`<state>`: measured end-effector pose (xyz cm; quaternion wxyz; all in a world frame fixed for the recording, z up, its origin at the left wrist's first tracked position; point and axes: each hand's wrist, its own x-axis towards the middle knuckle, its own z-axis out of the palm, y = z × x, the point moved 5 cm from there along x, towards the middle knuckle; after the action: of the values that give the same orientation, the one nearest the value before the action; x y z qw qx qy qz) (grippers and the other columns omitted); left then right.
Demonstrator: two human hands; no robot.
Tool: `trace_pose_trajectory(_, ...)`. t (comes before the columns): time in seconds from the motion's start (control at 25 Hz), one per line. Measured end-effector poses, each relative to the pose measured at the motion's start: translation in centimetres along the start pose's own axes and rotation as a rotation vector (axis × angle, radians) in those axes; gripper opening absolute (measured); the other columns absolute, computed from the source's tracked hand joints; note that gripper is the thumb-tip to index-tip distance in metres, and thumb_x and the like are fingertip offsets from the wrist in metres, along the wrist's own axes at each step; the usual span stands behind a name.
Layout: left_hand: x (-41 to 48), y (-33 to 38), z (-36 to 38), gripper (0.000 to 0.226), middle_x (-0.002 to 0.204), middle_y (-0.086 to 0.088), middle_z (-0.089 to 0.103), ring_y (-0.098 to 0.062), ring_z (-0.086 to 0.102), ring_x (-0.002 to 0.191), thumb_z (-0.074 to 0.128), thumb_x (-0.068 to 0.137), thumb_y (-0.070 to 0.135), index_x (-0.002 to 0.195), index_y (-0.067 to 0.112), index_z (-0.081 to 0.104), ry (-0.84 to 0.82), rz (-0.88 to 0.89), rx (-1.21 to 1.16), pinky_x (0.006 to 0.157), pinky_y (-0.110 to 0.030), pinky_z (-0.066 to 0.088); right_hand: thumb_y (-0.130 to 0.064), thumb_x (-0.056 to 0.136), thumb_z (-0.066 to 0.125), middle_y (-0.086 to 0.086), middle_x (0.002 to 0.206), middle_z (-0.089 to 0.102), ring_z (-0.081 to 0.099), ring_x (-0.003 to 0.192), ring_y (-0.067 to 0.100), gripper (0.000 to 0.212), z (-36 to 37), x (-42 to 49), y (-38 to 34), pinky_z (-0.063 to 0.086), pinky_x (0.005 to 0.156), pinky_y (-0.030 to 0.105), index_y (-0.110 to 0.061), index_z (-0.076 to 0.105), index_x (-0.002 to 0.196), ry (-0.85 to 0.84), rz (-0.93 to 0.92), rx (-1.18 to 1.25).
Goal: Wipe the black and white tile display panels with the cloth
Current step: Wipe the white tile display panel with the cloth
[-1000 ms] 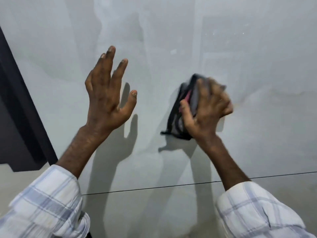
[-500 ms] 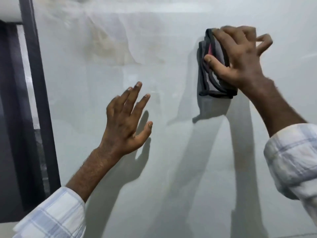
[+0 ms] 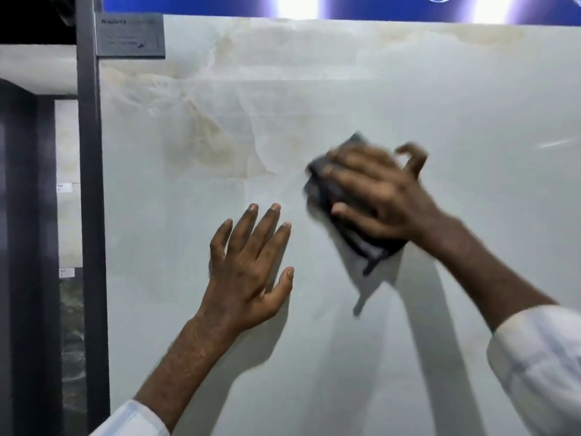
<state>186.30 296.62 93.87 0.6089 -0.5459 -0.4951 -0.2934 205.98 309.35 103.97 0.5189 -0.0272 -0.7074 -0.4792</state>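
Observation:
A large white marble-look tile panel (image 3: 314, 105) fills most of the head view, with faint tan veins at its upper left. My left hand (image 3: 251, 272) lies flat against the panel, fingers straight and spread. My right hand (image 3: 380, 196), blurred by motion, presses a folded dark grey cloth (image 3: 361, 240) against the panel to the right of the left hand. The thumb and fingers curl over the cloth, and a loose corner of it hangs below the hand. Both wrists show light checked sleeves.
A dark metal frame post (image 3: 91, 215) runs down the panel's left edge, with a grey label plate (image 3: 130, 36) at its top. More tile panels (image 3: 67, 184) stand behind it on the left. A lit blue sign (image 3: 314, 4) runs above the panel.
The view has tilted up, bringing the panel's top edge and the sign into sight. My right hand has swept the cloth leftward, closer to my left hand, which stays flat on the panel.

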Motion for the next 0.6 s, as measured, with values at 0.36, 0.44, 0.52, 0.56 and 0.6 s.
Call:
trace_pose_trajectory(0.36, 1.3, -1.3, -0.2, 0.058, 0.163, -0.006, 0.043, -0.028, 0.041, 0.149, 0.055, 0.091, 0.047, 0.139, 0.017, 0.066, 0.056, -0.065, 0.055, 0.117, -0.058, 0.029, -0.052, 0.096, 0.046, -0.001, 0.169, 0.032, 0.03, 0.155, 0.028, 0.069, 2.0, 3.4, -6.9, 0.03, 0.096, 0.056, -0.024, 0.042, 0.158, 0.028, 0.428, -0.028)
trace_pose_trajectory(0.44, 1.7, -1.3, -0.2, 0.058, 0.163, -0.006, 0.043, -0.028, 0.041, 0.149, 0.056, 0.09, 0.048, 0.137, 0.017, 0.068, 0.065, -0.013, 0.066, 0.116, -0.058, 0.028, -0.056, 0.092, 0.054, -0.003, 0.166, 0.038, 0.034, 0.154, 0.024, 0.07, 1.3, 5.2, -3.9, 0.031, 0.095, 0.058, -0.027, 0.047, 0.155, 0.041, 0.121, -0.052)
trace_pose_trajectory(0.52, 3.0, -1.7, -0.5, 0.057, 0.164, -0.007, 0.04, -0.027, 0.042, 0.149, 0.056, 0.089, 0.048, 0.137, 0.019, 0.068, 0.087, 0.019, 0.084, 0.116, -0.062, 0.026, -0.055, 0.09, 0.061, -0.006, 0.163, 0.042, 0.037, 0.152, 0.02, 0.069, 0.5, 7.7, 3.1, 0.029, 0.094, 0.055, -0.031, 0.049, 0.153, 0.052, 0.124, -0.059)
trace_pose_trajectory(0.56, 3.8, -2.0, -0.7, 0.058, 0.165, -0.007, 0.039, -0.027, 0.041, 0.15, 0.055, 0.089, 0.048, 0.138, 0.02, 0.067, 0.097, 0.017, 0.089, 0.115, -0.064, 0.025, -0.055, 0.089, 0.062, -0.007, 0.161, 0.044, 0.037, 0.15, 0.02, 0.068, -0.1, 8.8, 6.5, 0.028, 0.093, 0.053, -0.032, 0.049, 0.152, 0.098, 0.307, -0.026)
trace_pose_trajectory(0.6, 4.6, -2.2, -0.8, 0.059, 0.166, -0.007, 0.036, -0.028, 0.039, 0.151, 0.055, 0.089, 0.048, 0.14, 0.02, 0.065, 0.107, 0.014, 0.087, 0.115, -0.065, 0.026, -0.056, 0.089, 0.06, -0.007, 0.16, 0.044, 0.036, 0.149, 0.022, 0.068, -0.1, 9.1, 8.5, 0.027, 0.093, 0.051, -0.031, 0.049, 0.151, 0.132, 0.558, 0.014)
